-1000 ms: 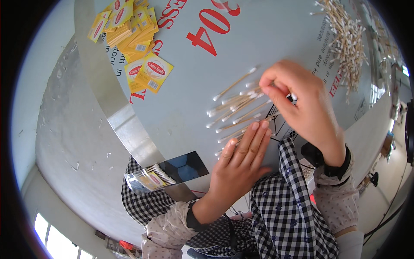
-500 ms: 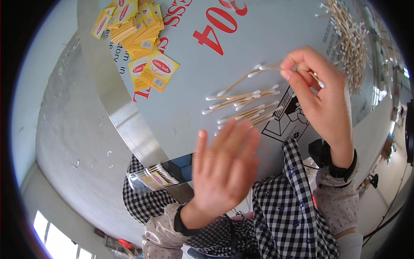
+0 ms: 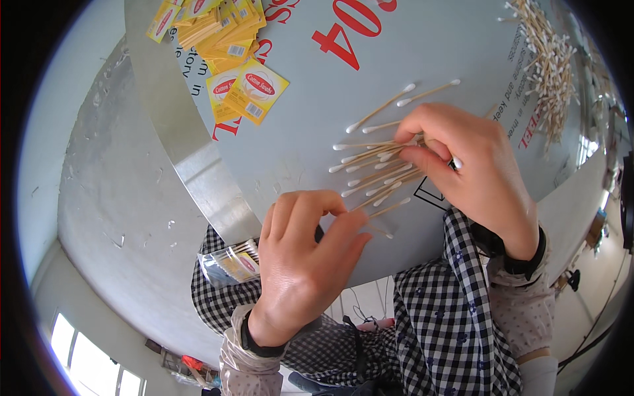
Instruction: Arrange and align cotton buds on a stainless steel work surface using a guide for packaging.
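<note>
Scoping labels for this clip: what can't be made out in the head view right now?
All in the head view:
- Right hand: how many swabs it holds; the hand itself hides them.
- Left hand: whether its fingertips touch a swab; blurred.
- Clear packet: its right end; behind the left hand.
- Yellow card pile: its far side; cut off by the top edge.
- Large swab pile: its count; too small, overlapping.

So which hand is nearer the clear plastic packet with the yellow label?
Left. The left hand sits just right of the packet, partly hiding it. The right hand is farther away, up and right, at the loose white-tipped tan swabs.
</note>
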### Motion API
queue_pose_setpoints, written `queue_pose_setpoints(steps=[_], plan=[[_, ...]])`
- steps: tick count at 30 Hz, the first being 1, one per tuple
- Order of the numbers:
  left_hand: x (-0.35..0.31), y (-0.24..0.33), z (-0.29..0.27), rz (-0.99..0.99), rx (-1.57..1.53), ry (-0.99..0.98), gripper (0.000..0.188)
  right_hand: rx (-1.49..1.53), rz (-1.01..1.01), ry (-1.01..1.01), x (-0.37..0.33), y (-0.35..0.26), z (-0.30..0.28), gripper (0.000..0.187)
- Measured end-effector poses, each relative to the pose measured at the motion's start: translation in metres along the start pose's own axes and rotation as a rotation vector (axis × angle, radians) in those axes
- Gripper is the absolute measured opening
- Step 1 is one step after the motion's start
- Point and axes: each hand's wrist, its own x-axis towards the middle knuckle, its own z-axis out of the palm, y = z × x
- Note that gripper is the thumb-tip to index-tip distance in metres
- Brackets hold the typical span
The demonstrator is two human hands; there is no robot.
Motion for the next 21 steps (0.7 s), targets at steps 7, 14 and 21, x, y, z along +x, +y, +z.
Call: queue_pose_setpoints(steps=[7, 14, 21], plan=[[0.000, -0.008, 0.012, 0.049, 0.038, 0.021, 0.022, -0.054, 0.001, 0.073, -0.002, 0.004, -0.001, 0.015], [0.001, -0.003, 0.017, 0.121, 0.024, 0.067, 0.024, -0.104, 0.145, 0.110, -0.015, -0.002, -0.018, 0.016], [-0.005, 0.005, 0.033, 0.125, 0.037, 0.061, 0.022, -0.149, -0.138, -0.018, -0.038, 0.002, 0.000, 0.021]])
